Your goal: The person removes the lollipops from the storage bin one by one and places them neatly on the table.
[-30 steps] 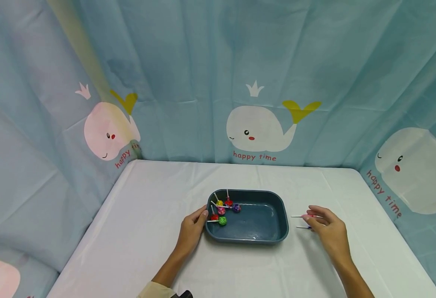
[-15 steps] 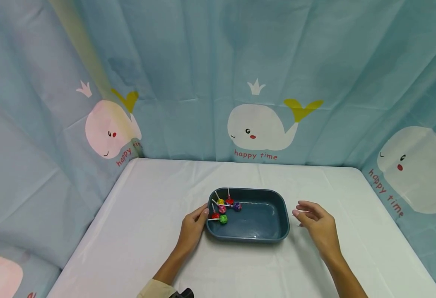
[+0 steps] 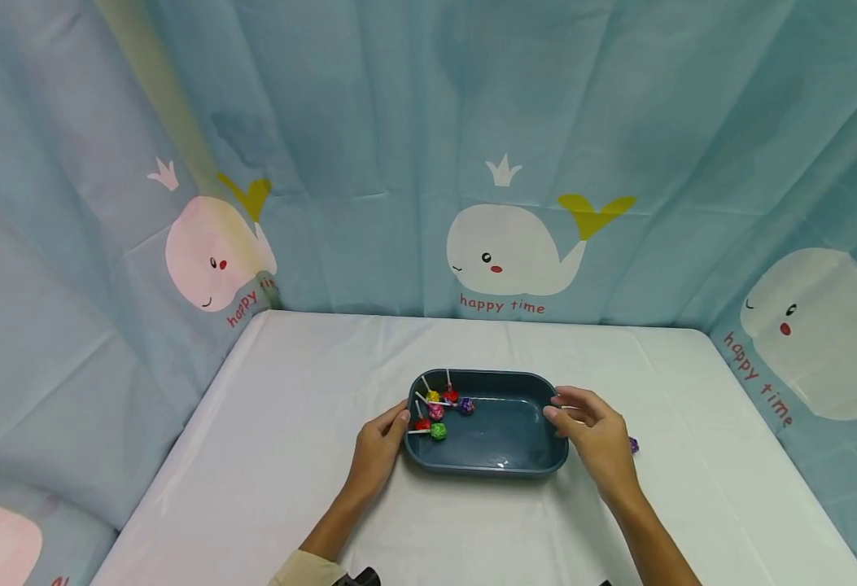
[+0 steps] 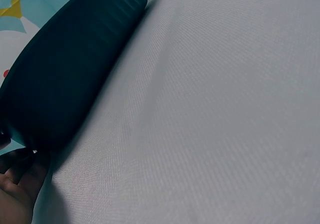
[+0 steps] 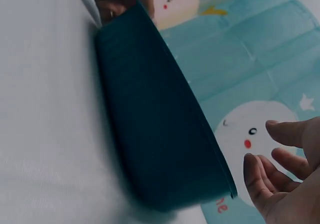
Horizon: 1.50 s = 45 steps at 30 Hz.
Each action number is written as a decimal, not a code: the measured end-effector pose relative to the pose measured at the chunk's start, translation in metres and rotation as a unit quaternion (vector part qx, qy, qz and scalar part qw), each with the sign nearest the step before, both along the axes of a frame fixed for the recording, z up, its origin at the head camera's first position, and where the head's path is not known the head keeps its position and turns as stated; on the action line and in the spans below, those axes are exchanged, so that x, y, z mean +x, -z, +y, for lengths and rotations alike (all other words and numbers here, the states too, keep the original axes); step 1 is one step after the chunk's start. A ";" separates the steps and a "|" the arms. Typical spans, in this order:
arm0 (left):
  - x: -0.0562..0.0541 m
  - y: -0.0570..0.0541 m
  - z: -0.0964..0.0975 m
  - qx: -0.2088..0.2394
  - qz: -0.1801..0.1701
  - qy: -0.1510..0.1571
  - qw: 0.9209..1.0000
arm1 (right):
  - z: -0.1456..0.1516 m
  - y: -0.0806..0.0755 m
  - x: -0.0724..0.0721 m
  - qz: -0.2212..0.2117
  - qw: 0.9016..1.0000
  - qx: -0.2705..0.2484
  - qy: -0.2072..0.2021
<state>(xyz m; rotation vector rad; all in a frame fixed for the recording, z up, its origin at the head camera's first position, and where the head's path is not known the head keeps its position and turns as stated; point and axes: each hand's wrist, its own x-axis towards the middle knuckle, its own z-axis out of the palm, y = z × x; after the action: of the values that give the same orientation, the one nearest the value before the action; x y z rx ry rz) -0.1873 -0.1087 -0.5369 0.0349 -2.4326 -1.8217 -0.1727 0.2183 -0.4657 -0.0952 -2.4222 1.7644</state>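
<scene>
A dark blue-green plastic tray (image 3: 501, 439) sits on the white table. Several wrapped lollipops (image 3: 437, 410) lie in its left end: red, yellow, pink, green and purple, sticks pointing mostly left or up. My left hand (image 3: 379, 446) grips the tray's left end, thumb over the rim. At the right end is my right hand (image 3: 596, 435), its fingertips above the rim. In the right wrist view its thumb and fingers (image 5: 287, 134) are parted, with no object visible between them. A purple lollipop (image 3: 634, 445) lies on the table, partly hidden by the right hand.
The white-clothed table (image 3: 311, 374) extends around the tray. A blue curtain (image 3: 369, 163) with printed whales hangs along the back and both sides.
My right hand has moved left from the lollipops on the table to the tray's right rim. The purple lollipop shows behind it now. My left hand keeps its grip on the tray.
</scene>
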 end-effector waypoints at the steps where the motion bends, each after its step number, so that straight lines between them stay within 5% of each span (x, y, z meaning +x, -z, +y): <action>1: 0.000 0.000 0.000 -0.001 0.000 -0.001 1.000 | -0.002 0.000 0.000 0.000 1.000 -0.005 -0.004; 20: 0.001 -0.001 0.000 -0.004 0.004 0.000 1.000 | -0.033 0.003 -0.009 -0.030 0.998 0.000 -0.052; 45: 0.002 -0.001 0.001 0.011 0.008 0.001 1.000 | -0.070 0.017 -0.040 -0.031 0.997 0.050 -0.050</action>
<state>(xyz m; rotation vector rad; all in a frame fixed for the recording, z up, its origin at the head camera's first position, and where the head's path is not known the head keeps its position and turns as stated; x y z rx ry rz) -0.1849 -0.1079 -0.5358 0.0182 -2.4032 -1.8424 -0.2132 0.1479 -0.4823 -0.0177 -2.5975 1.7006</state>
